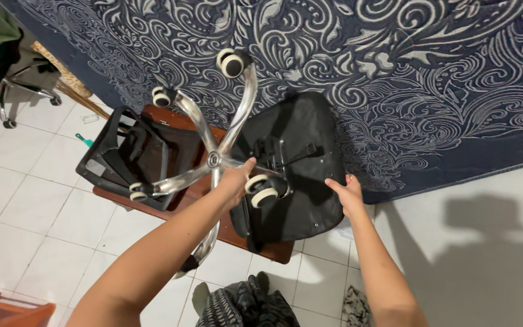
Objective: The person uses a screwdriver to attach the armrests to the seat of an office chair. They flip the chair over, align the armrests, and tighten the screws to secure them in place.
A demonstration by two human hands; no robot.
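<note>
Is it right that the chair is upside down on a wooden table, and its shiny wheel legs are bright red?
Not quite. The upside-down office chair does rest on the wooden table, but its star base is shiny silver metal, not red. The head view shows it.

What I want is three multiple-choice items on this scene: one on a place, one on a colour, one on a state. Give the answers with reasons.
1. Where does the right hand rest?
A. on a door handle
B. on the black seat's edge
C. on a ladder

2. What colour is the star base?
A. red
B. green
C. shiny silver

3. How does the chair lie?
A. upside down, casters up
B. upright on its casters
C. packed in a box

Answers: B, its fingers lie on the seat rim; C, the arms gleam like chrome; A, the base sits above the seat.
</note>
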